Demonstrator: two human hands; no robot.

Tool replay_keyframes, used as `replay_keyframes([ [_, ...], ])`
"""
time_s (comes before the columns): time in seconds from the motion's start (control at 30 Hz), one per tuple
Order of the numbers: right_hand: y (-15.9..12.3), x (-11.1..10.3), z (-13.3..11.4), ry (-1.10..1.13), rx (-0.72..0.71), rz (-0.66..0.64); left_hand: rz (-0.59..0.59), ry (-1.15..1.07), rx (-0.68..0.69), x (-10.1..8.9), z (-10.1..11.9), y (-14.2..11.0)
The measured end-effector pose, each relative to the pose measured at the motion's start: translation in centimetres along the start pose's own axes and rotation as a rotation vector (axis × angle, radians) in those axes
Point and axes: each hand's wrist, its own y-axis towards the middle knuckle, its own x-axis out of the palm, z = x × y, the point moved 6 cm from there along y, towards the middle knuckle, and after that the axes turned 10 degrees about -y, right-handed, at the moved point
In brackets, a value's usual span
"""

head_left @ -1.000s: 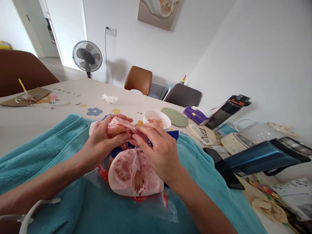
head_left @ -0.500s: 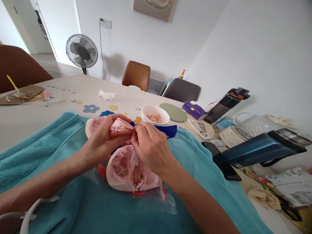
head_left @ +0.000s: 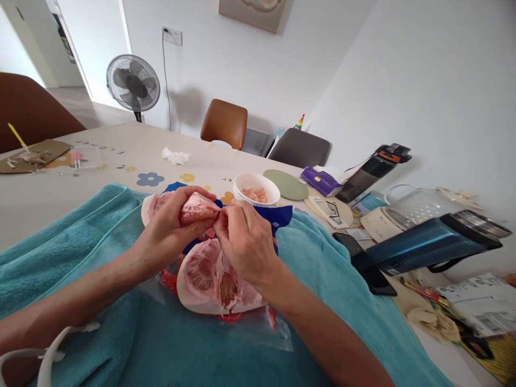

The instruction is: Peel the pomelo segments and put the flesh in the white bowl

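Observation:
A wedge of pink pomelo flesh [head_left: 197, 208] is held in my left hand [head_left: 171, 226], thumb below and fingers over the top. My right hand [head_left: 245, 236] pinches the wedge's pointed right tip between thumb and fingers. Below my hands lies a large piece of pomelo [head_left: 201, 279] with thick pale rind, its cut side with pink segments and a brownish hollow facing me. Another pomelo piece [head_left: 152, 207] shows behind my left hand. Under the fruit is a clear, red and blue plastic bag [head_left: 278, 215]. Just beyond stands a white bowl [head_left: 273, 188] with peeled pink pulp.
A teal blanket [head_left: 322, 279] covers the near side. At right are a blue tumbler [head_left: 427, 244], black phone [head_left: 374, 279], glasses [head_left: 334, 212], purple tissue pack [head_left: 320, 181] and dark bottle [head_left: 366, 174]. A green mat [head_left: 285, 184] and crumpled tissue [head_left: 175, 157] lie farther back.
The view has shifted very slightly. Both hands keep nearly the same place on the pomelo wedge, with my right fingers still pinching its tip.

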Motion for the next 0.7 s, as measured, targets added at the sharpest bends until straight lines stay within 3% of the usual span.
replay_keyframes([
  [0.2,0.3,-0.3,0.9,0.181,0.019,0.037,-0.084,-0.288,-0.111,0.1,-1.0,0.3],
  [0.3,0.4,-0.3,2.1,0.339,0.116,-0.018,-0.065,-0.424,-0.205,0.1,-1.2,0.4],
  [0.4,0.4,0.1,3.2,0.353,0.187,-0.093,-0.101,-0.502,-0.259,0.5,-1.1,0.4],
  [0.53,0.3,1.3,4.3,0.186,0.246,-0.297,-0.19,-0.492,-0.298,0.8,-1.2,0.5],
  [0.7,-0.3,2.9,4.7,0.128,0.246,-0.621,-0.132,-0.556,-0.364,0.3,-2.1,0.7],
])
